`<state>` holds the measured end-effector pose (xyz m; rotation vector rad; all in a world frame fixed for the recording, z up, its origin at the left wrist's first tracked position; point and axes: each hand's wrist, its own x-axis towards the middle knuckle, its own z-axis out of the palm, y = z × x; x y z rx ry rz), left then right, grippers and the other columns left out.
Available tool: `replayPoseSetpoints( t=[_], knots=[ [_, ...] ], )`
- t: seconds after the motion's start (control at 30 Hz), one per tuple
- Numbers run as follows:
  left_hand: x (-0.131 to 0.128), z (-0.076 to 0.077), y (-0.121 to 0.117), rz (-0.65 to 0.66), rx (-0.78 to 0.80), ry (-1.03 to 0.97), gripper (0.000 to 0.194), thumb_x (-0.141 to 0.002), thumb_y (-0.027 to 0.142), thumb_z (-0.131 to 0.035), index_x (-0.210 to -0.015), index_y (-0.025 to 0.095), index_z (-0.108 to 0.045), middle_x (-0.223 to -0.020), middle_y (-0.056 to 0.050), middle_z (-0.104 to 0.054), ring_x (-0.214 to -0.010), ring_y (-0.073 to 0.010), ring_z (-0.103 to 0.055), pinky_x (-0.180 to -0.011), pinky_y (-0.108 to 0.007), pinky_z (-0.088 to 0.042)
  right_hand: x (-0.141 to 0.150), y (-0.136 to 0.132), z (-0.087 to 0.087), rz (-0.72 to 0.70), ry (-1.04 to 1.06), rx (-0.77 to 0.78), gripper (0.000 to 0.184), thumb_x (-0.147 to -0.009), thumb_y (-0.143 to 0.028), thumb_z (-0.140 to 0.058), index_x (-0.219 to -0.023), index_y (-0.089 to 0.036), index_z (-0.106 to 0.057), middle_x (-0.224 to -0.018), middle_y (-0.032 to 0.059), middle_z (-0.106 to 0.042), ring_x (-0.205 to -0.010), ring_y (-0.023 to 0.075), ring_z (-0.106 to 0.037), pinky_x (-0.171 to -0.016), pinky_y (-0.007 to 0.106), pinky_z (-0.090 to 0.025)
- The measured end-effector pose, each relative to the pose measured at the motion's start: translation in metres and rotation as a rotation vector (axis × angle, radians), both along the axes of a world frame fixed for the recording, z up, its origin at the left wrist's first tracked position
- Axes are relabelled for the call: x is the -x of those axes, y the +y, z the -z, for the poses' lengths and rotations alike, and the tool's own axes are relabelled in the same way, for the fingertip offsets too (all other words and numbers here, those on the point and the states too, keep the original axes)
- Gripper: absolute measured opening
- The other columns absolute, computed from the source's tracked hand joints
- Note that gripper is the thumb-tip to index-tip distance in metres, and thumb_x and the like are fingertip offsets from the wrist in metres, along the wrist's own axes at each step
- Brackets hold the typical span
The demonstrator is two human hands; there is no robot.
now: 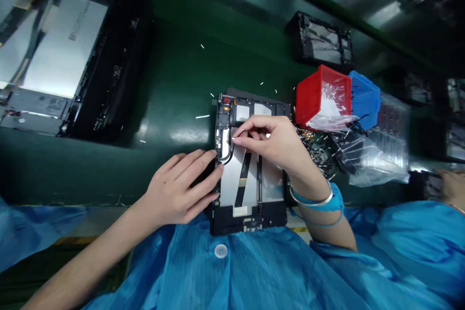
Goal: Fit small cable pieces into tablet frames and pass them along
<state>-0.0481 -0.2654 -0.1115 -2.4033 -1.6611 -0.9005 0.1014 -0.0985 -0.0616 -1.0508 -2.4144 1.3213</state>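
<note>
An opened tablet (272, 189), its silver battery panels and black ribbon cable (244, 177) bare, lies in front of my body. Thumb and index finger of my right hand (278, 141) pinch the upper end of a thin dark cable (230, 156) over the tablet's left side. That cable curves down to the left edge, close to the fingertips of my left hand (185, 186). The left fingers are stretched out and spaced apart, their tips resting along that edge. Small red and gold parts (226, 102) show at the tablet's upper left corner.
At left stands a tall stack of opened tablets (87, 48); another stack (323, 41) is at back right. A red bin (308, 97) with small white strips, a blue bin (365, 99) and plastic bags (378, 164) sit right. White scraps (202, 116) dot the green table. A co-worker's sleeve (425, 237) is at right.
</note>
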Motion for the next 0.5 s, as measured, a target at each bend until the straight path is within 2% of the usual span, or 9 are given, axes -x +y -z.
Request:
replayPoseSetpoints(
  t=[0.1, 0.23, 0.5],
  knots=[
    [-0.002, -0.002, 0.004, 0.020, 0.023, 0.049, 0.037, -0.092, 0.032, -0.048, -0.121, 0.012, -0.059, -0.122, -0.020, -0.064, -0.105, -0.0329, -0.063, -0.079, -0.043, -0.050, 0.001, 0.001, 0.000, -0.003, -0.013, 0.052, 0.002, -0.071, -0.014, -0.072, -0.070, -0.014, -0.071, -0.057, -0.0049, -0.057, -0.054, 0.0056, -0.040, -0.053, 0.022, -0.031],
    [0.000, -0.002, 0.007, 0.045, 0.040, 0.094, 0.038, -0.094, 0.036, -0.046, -0.119, 0.012, -0.061, -0.125, -0.020, -0.062, -0.108, -0.0333, -0.062, -0.083, -0.044, -0.047, 0.002, 0.000, 0.001, 0.012, -0.010, 0.054, 0.002, -0.071, -0.015, -0.072, -0.070, -0.014, -0.070, -0.056, -0.0053, -0.055, -0.054, 0.0060, -0.041, -0.053, 0.023, -0.030],
    [0.007, -0.002, 0.012, 0.142, 0.080, 0.135, 0.042, -0.097, 0.037, -0.041, -0.123, 0.009, -0.058, -0.135, -0.013, -0.056, -0.125, -0.0313, -0.052, -0.094, -0.045, -0.043, 0.003, -0.004, 0.004, -0.002, -0.031, -0.069, 0.004, -0.073, -0.015, -0.071, -0.069, -0.016, -0.069, -0.058, -0.0054, -0.056, -0.055, 0.0062, -0.041, -0.056, 0.023, -0.032]
  ],
)
